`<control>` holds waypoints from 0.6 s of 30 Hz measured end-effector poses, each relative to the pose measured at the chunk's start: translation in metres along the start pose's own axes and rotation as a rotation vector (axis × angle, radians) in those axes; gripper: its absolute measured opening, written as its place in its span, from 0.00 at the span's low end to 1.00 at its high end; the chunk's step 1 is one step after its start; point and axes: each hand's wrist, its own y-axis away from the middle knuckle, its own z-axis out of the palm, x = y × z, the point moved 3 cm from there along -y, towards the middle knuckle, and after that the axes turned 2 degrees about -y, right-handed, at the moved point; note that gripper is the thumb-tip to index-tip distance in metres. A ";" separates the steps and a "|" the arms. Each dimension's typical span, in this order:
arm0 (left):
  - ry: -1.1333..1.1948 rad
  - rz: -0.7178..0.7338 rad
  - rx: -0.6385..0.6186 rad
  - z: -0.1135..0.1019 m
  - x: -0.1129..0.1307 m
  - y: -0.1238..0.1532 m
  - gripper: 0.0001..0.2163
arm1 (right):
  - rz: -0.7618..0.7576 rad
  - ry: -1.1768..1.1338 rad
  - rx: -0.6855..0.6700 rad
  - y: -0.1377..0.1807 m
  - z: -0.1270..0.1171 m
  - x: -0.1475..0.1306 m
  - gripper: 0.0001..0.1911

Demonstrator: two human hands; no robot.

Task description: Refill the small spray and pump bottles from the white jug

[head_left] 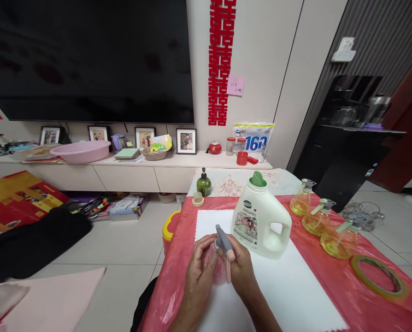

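Both hands are together over a white sheet (278,286). Wrapped round the side of a clear pinkish spray bottle (219,273) is my left hand (199,267). At the bottle's neck, my right hand (241,263) grips its grey and pink spray head (224,242). Part of the bottle is hidden behind the fingers, and I cannot tell how tightly the head sits. Just behind my right hand stands a large pale green detergent jug (271,221) without its cap, a green spout showing in its mouth. A translucent cap (198,199) lies at the far left of the table.
Several spray bottles with yellow liquid, one of them a bottle (339,242), line the right side near a roll of tape (379,276). A green pump bottle (203,184) stands at the back. Red plastic (171,276) covers the table. Behind is a low cabinet (123,177).
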 end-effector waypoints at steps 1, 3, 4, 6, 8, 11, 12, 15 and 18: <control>0.010 -0.014 0.021 0.002 -0.003 0.001 0.17 | 0.000 0.011 0.002 0.000 0.000 -0.002 0.18; 0.020 -0.041 0.055 0.003 -0.005 0.002 0.18 | 0.007 0.029 0.003 0.000 0.001 -0.004 0.17; 0.024 -0.048 0.068 0.004 -0.006 0.003 0.18 | 0.012 0.037 0.001 0.000 0.001 -0.005 0.17; 0.029 -0.053 0.089 0.004 -0.007 0.003 0.19 | 0.022 0.052 -0.003 -0.001 0.001 -0.006 0.16; 0.026 -0.042 0.089 0.004 -0.008 0.003 0.19 | 0.027 0.066 -0.009 -0.002 0.001 -0.007 0.15; 0.008 -0.020 0.085 0.004 -0.010 0.004 0.18 | 0.023 0.092 -0.016 -0.003 -0.001 -0.009 0.14; 0.001 -0.013 0.083 0.004 -0.011 0.004 0.18 | 0.018 0.103 -0.017 -0.003 -0.001 -0.009 0.14; -0.014 0.002 0.072 0.004 -0.012 0.005 0.19 | -0.005 0.134 -0.009 -0.004 -0.001 -0.012 0.14; -0.007 0.009 0.076 0.004 -0.013 0.005 0.20 | -0.021 0.164 0.015 -0.003 0.000 -0.016 0.14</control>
